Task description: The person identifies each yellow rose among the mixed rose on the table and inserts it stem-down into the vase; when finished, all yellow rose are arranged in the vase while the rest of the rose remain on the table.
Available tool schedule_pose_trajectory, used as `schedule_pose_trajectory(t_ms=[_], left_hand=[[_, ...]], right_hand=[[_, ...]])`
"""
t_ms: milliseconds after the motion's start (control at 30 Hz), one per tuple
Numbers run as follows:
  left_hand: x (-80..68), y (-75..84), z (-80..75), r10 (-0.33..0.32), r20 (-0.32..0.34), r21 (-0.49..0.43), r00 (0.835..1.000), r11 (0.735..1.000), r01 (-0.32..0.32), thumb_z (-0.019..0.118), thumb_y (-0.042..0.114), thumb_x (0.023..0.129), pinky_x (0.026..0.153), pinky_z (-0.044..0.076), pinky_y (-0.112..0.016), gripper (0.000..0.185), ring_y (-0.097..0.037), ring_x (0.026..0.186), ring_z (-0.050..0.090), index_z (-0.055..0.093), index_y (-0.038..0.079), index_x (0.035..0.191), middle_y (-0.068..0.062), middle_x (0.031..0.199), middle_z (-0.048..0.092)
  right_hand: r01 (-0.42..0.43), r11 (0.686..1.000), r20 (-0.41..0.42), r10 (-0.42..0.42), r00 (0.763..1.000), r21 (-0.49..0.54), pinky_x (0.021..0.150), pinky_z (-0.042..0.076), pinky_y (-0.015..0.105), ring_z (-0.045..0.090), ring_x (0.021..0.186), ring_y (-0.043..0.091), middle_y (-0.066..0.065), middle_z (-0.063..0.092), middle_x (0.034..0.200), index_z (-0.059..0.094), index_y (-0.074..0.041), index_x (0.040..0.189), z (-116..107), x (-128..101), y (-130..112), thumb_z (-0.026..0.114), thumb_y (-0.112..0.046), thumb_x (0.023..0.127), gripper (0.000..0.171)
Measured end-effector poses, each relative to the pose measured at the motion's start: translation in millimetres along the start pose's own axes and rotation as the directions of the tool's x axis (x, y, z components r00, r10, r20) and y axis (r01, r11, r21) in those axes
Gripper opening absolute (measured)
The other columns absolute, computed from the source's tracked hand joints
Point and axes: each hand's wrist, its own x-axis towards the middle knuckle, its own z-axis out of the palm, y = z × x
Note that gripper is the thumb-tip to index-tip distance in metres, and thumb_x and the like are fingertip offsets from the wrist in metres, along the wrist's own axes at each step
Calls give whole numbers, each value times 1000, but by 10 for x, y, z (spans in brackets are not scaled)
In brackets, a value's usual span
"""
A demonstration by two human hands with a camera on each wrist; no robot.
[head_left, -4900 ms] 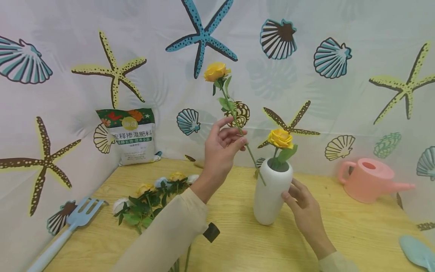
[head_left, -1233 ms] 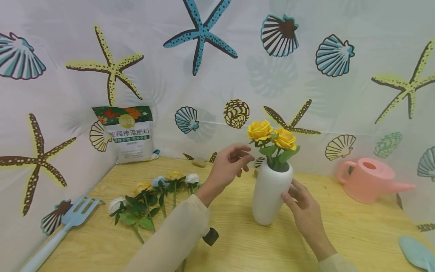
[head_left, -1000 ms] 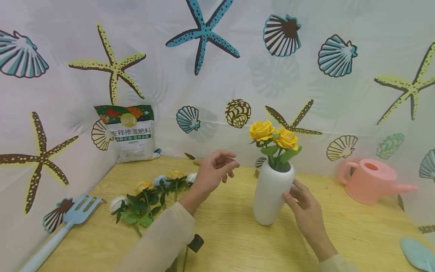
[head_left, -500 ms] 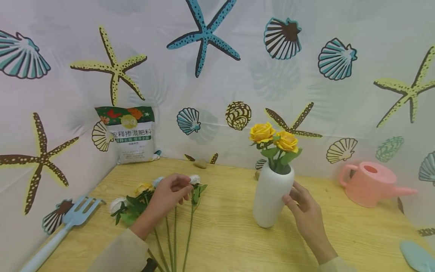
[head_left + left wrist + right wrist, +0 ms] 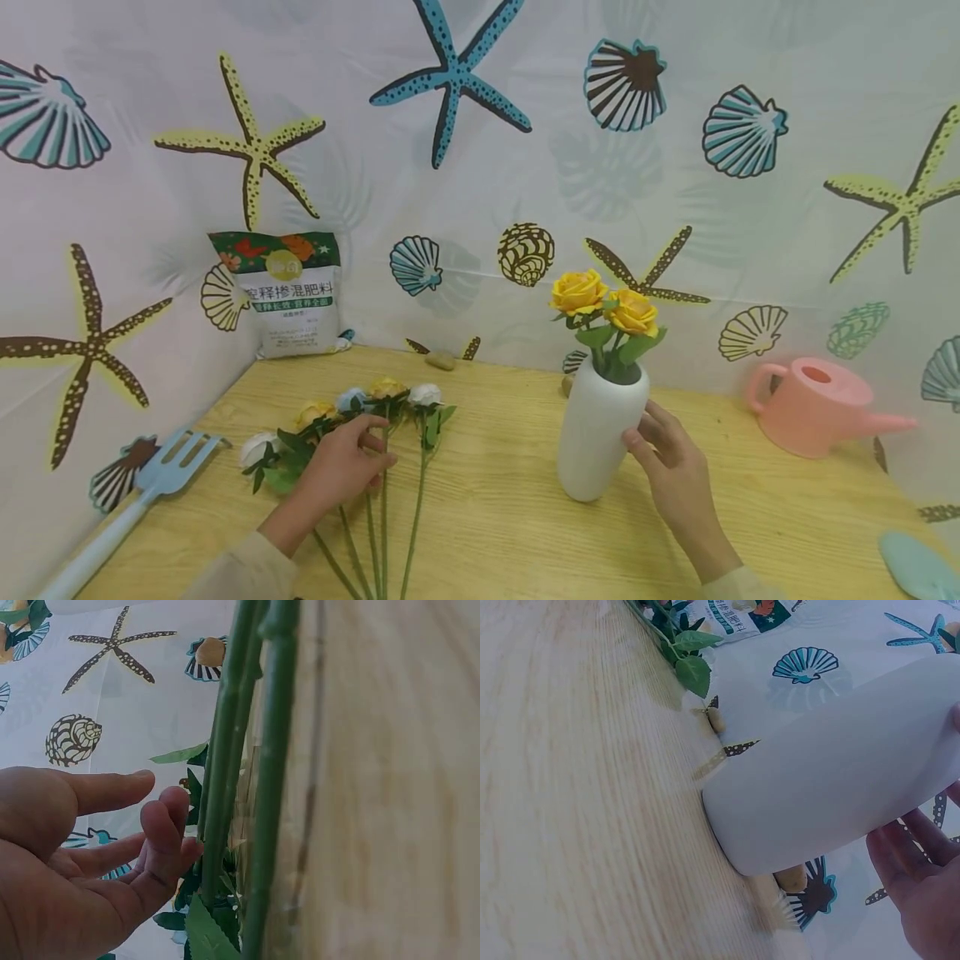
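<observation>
Guessing we're on the picking-out step: left hand (image 5: 345, 464) is hovering, thumb and fingers apart, by the flowers (image 5: 425, 396) lying on the counter (image 5: 487, 500), right hand (image 5: 675, 483) is gripping the white vase (image 5: 600, 437), so the next move's probably calling for pinching one stem (image 5: 416, 517).

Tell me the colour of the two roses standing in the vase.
Both roses in the white vase are yellow; the head view shows them best.

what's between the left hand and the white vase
Past the left hand, the stem of a white rose, then bare tabletop to the vase, in the head view.
</observation>
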Motion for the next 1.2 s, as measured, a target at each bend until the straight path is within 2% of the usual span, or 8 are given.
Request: schedule_pose_trajectory(t_ms=[267,467,533,833,1200], left_hand=[[42,-48,4,-53,72,40,996,998,50,72,9,92,60,55,-35,62,-18,65,67,44,-2,147,-20,116,66],[86,-127,26,-41,153,-102,987,993,57,68,2,94,56,55,-37,61,-20,60,65,41,-5,147,-17,107,67],[100,-145,29,-29,158,-131,987,990,50,67,1,94,56,55,-37,59,-20,61,65,41,-5,146,-16,104,67],[89,-89,27,-23,111,-217,994,975,47,68,1,92,59,54,-38,54,-21,66,63,48,-7,142,-18,105,63],[14,215,-48,100,22,-246,995,965,-92,68,2,94,66,59,-40,56,-19,76,67,46,3,146,-24,118,62]], right_hand=[[8,1000,-7,-8,1000,10,91,44,5,53,110,-18,16,59,143,48,-14,149,10,-3,-1,62,-22,102,50],[26,999,-13,-26,1000,27,91,46,6,54,110,-17,17,61,140,49,-12,148,19,-10,-3,63,-19,101,49],[25,999,-11,-25,1000,27,91,46,6,54,110,-17,16,61,140,49,-13,148,15,-7,1,63,-19,101,49],[5,1000,-4,-5,1000,14,91,44,5,52,110,-18,16,59,143,48,-14,149,-7,-5,1,63,-22,101,51],[5,1000,-11,-5,1000,16,91,45,6,53,109,-18,17,60,141,49,-12,148,-13,-6,-8,63,-22,101,50]])
